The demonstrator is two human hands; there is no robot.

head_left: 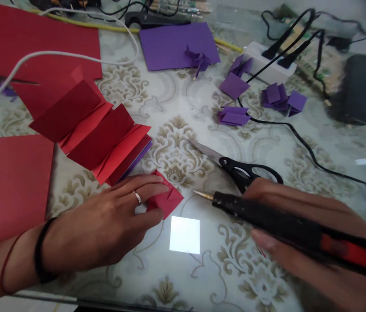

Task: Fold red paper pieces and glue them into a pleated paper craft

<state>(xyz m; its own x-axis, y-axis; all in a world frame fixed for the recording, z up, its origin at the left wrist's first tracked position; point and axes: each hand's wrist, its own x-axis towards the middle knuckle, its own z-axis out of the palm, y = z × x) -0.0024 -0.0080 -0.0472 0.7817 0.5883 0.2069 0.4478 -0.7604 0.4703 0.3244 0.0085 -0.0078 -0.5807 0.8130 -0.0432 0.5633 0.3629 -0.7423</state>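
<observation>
Head view: with my left hand (105, 225), fingers curled and thumb close to them, I have hold of a small red folded paper (168, 201) at the near middle of the patterned table (183, 95). My right hand (295, 201) is closed around a black tool (267, 216), its metal tip (202, 194) just right of that paper, apart from it. Scissors (233, 167) lie beyond the tool, partly hidden by my right fingers. A red pleated paper (101, 138) sits just to the far left of the small one; purple folded pieces (234, 86) lie far right, near a white power block (259, 65).
</observation>
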